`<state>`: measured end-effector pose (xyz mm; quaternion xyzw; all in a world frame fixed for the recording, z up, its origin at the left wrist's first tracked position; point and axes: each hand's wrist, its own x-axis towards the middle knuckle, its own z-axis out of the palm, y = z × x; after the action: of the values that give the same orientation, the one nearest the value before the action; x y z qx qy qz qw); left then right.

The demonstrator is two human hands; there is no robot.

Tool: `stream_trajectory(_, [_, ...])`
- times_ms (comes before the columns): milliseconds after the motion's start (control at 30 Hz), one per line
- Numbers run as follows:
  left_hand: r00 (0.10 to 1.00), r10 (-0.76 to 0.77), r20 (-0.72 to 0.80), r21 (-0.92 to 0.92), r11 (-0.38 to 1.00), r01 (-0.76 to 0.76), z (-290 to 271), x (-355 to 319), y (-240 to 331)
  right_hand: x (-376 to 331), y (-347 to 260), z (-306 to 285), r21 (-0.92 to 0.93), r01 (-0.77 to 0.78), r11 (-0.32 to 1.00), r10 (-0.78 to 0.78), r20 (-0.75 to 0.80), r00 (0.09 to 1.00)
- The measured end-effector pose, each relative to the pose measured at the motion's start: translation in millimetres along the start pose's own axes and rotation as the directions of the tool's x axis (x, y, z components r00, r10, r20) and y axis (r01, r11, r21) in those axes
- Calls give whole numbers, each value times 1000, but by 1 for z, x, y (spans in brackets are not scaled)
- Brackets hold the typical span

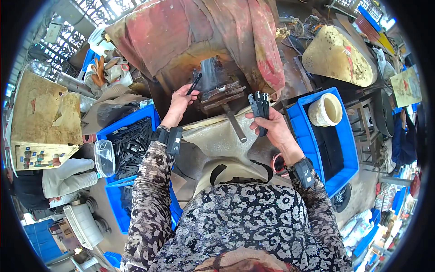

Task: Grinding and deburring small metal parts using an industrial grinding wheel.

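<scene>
My left hand [179, 105] pinches a slim black strip [195, 83] between thumb and fingers, tilted upward. It is just left of a grey upright wheel-like block [210, 74] and a rusty metal rest [224, 96], apart from both. A metal bar [234, 123] sticks out from the rest toward me. To the right of the bar, my right hand [273, 127] is closed around a bundle of several slim black strips [259, 106], fanned slightly at their upper ends. Both wrists wear dark strapped devices. A pale apron [215, 143] spreads over my lap beneath the bar.
A blue crate [152, 113] of black pieces stands at left, with a clear plastic tub [105, 157] at its edge. At right, another blue crate [349, 145] carries a white bucket [325, 110]. Stained red cloth [158, 38] drapes behind the rest. A control box [45, 156] stands far left.
</scene>
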<state>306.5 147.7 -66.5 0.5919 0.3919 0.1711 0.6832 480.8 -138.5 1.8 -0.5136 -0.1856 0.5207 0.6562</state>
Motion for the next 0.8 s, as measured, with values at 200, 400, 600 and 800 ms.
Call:
stream_trajectory(200, [998,43,50,9,999,-43,3,15,-24,-12,3,-9,-230,-121,966,118,-30,993])
stream_trajectory(400, [984,137,114,288,943,-165,15,29,-28,-28,23,15,-628,229,744,-185,136,973])
stream_trajectory(600, [919,292,266,598,697,-395,17,23,-21,-28,27,21,-782,408,470,-240,332,912])
stream_trajectory(800, [807,412,423,682,442,-583,11,35,-25,-24,28,23,-820,433,375,-219,376,901])
